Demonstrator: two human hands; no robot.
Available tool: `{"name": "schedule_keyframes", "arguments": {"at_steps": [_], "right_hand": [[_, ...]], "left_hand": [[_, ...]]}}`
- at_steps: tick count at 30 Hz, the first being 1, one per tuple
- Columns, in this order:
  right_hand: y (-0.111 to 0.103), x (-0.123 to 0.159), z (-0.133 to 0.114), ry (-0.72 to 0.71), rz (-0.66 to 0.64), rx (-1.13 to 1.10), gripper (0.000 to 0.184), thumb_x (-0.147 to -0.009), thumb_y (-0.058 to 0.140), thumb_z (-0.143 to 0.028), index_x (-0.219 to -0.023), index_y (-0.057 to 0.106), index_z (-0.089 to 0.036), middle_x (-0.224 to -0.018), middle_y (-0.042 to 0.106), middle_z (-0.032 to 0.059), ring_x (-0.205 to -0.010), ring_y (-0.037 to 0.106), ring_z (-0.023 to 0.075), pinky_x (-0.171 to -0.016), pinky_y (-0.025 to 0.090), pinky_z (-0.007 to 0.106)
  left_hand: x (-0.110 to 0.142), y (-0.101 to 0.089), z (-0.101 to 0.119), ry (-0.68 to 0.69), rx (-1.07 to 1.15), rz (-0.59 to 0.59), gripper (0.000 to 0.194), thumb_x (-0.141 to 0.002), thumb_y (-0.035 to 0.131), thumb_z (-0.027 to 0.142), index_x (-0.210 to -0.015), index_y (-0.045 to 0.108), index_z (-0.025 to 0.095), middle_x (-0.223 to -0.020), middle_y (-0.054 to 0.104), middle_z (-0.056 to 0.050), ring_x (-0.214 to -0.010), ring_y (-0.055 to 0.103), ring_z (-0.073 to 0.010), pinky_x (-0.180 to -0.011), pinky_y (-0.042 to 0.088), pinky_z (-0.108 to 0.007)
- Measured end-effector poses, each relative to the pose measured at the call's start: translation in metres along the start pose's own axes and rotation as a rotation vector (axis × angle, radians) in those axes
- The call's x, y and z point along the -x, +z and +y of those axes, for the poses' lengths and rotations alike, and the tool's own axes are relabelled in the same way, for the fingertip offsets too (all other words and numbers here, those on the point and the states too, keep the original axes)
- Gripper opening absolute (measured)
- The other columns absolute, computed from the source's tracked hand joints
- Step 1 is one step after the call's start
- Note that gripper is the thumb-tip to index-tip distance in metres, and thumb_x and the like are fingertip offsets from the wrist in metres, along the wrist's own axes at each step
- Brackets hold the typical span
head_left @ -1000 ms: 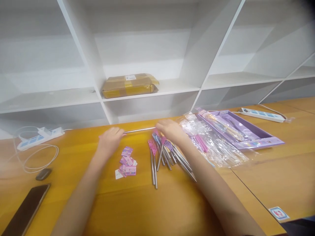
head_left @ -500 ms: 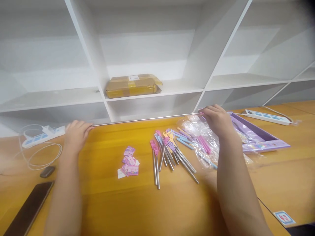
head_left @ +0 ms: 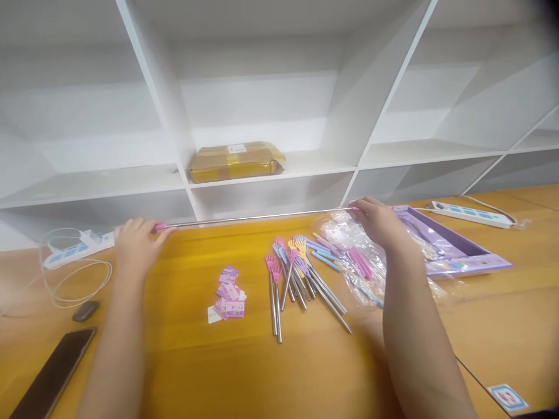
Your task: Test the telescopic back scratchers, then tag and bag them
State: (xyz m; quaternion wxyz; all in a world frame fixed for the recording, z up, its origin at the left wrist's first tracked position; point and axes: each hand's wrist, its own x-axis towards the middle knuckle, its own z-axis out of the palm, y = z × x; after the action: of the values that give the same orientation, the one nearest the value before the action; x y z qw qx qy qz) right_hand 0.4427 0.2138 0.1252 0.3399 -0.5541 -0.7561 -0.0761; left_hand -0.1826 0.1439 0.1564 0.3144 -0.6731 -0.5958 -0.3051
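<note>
A telescopic back scratcher (head_left: 257, 219), drawn out to a long thin metal rod, stretches between my two hands above the table's far side. My left hand (head_left: 138, 243) is closed on its left end, where a pink piece shows between thumb and fingers. Around the pink right end my right hand (head_left: 376, 222) is closed, fingers partly hidden. Below the rod lies a pile of shortened back scratchers (head_left: 300, 270) with pink, blue, yellow and purple hand-shaped heads. Small pink and purple cards (head_left: 229, 295) lie left of the pile.
A clear plastic bag (head_left: 340, 227) with coloured tubes lies beneath my right hand, beside a purple box (head_left: 463, 269). Power strips (head_left: 474, 215) sit at both sides. A phone (head_left: 52, 372) rests at left front. A taped carton (head_left: 238, 162) occupies the shelf.
My left fingers have loosened a little, so the pink piece at the rod's left end now shows. The rod stays stretched between both hands. The view has shifted slightly.
</note>
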Motion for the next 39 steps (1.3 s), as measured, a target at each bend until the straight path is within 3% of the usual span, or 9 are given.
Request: {"name": "schedule_keyframes", "arguments": {"at_steps": [9, 14, 22, 26, 30, 34, 39], "right_hand": [[-0.001, 0.000, -0.006, 0.036, 0.051, 0.011, 0.024, -0.100, 0.051, -0.031, -0.099, 0.074, -0.023, -0.096, 0.070, 0.0127, -0.089, 0.065, 0.0285, -0.076, 0.045, 0.039], [0.000, -0.002, -0.017, 0.088, 0.194, 0.028, 0.026, -0.101, 0.053, -0.039, -0.089, 0.070, -0.023, -0.086, 0.067, 0.0100, -0.074, 0.058, 0.0244, -0.071, 0.042, 0.038], [-0.001, -0.003, -0.026, 0.134, 0.359, 0.023, 0.028, -0.099, 0.058, -0.040, -0.075, 0.057, -0.025, -0.077, 0.059, 0.0072, -0.071, 0.051, 0.0221, -0.069, 0.036, 0.037], [0.005, -0.007, -0.037, 0.124, 0.372, 0.011, 0.026, -0.096, 0.059, -0.037, -0.075, 0.057, -0.024, -0.075, 0.058, 0.0056, -0.070, 0.050, 0.0209, -0.069, 0.035, 0.035], [0.021, -0.012, -0.077, 0.080, 0.379, -0.008, 0.025, -0.099, 0.057, -0.034, -0.076, 0.057, -0.023, -0.078, 0.059, 0.0043, -0.071, 0.053, 0.0202, -0.068, 0.035, 0.033], [0.045, -0.006, -0.144, 0.018, 0.439, -0.045, 0.030, -0.103, 0.054, -0.031, -0.075, 0.051, -0.024, -0.077, 0.056, 0.0030, -0.072, 0.052, 0.0196, -0.067, 0.035, 0.032], [0.067, 0.024, -0.221, -0.124, 0.327, -0.117, 0.028, -0.107, 0.052, -0.024, -0.080, 0.051, -0.024, -0.080, 0.056, 0.0024, -0.070, 0.049, 0.0191, -0.066, 0.034, 0.033]], "left_hand": [[-0.002, -0.004, 0.003, -0.059, 0.036, -0.030, 0.036, -0.099, 0.066, 0.060, -0.087, 0.066, 0.026, -0.084, 0.064, -0.009, -0.091, 0.059, -0.0320, -0.079, 0.038, -0.042], [-0.001, -0.008, 0.000, -0.024, 0.126, -0.061, 0.035, -0.100, 0.065, 0.056, -0.083, 0.063, 0.025, -0.078, 0.059, -0.006, -0.084, 0.056, -0.0273, -0.077, 0.040, -0.038], [-0.002, -0.011, -0.001, 0.028, 0.173, 0.077, 0.031, -0.096, 0.070, 0.051, -0.080, 0.065, 0.026, -0.073, 0.059, -0.005, -0.077, 0.055, -0.0258, -0.073, 0.040, -0.038], [-0.004, -0.010, 0.014, 0.087, 0.264, 0.099, 0.023, -0.095, 0.074, 0.046, -0.084, 0.071, 0.026, -0.071, 0.063, -0.003, -0.073, 0.057, -0.0235, -0.073, 0.042, -0.037], [-0.004, -0.007, 0.053, 0.149, 0.327, 0.146, 0.018, -0.100, 0.071, 0.041, -0.092, 0.076, 0.026, -0.081, 0.074, -0.004, -0.075, 0.062, -0.0220, -0.075, 0.045, -0.036], [0.005, -0.007, 0.106, 0.160, 0.254, 0.229, 0.019, -0.101, 0.071, 0.040, -0.091, 0.080, 0.027, -0.076, 0.072, -0.004, -0.070, 0.056, -0.0211, -0.068, 0.039, -0.035], [0.025, -0.017, 0.165, 0.243, 0.227, 0.293, 0.009, -0.099, 0.077, 0.035, -0.094, 0.077, 0.027, -0.073, 0.070, 0.000, -0.064, 0.047, -0.0185, -0.064, 0.029, -0.036]]}}
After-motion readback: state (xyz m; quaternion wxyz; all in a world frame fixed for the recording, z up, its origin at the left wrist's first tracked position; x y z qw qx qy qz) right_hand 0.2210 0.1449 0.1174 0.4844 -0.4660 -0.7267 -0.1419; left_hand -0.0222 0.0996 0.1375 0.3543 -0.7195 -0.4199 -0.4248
